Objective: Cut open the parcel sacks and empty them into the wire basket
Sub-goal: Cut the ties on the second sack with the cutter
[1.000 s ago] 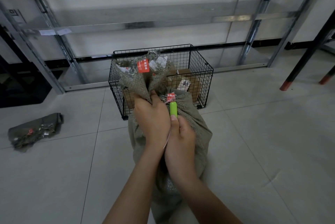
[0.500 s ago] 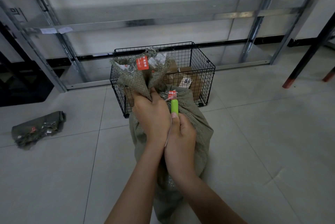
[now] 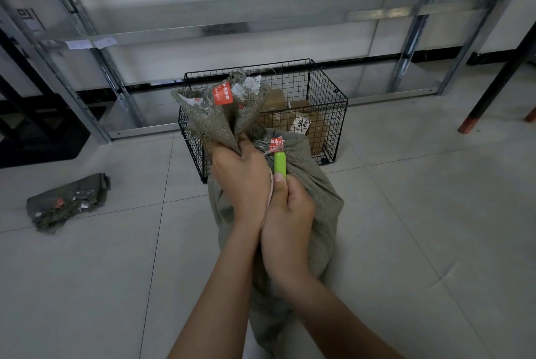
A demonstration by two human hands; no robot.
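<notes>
A full grey-green woven parcel sack (image 3: 319,202) stands on the tiled floor right in front of me. My left hand (image 3: 242,181) grips its bunched neck, and the flared top with an orange label (image 3: 222,94) sticks up above my fist. My right hand (image 3: 287,213) holds a green-handled cutter (image 3: 280,164), whose tip sits at the tied neck beside a small red tag (image 3: 275,144). The blade itself is hidden. Behind the sack stands the black wire basket (image 3: 327,91) with several cardboard parcels (image 3: 307,123) inside.
An empty flattened sack (image 3: 68,202) lies on the floor at the left. Metal shelving uprights (image 3: 87,68) run along the wall behind the basket. A dark table leg (image 3: 493,88) slants down at the far right.
The hands and the cutter stay at the sack's neck with almost no movement. The view has shifted slightly.
</notes>
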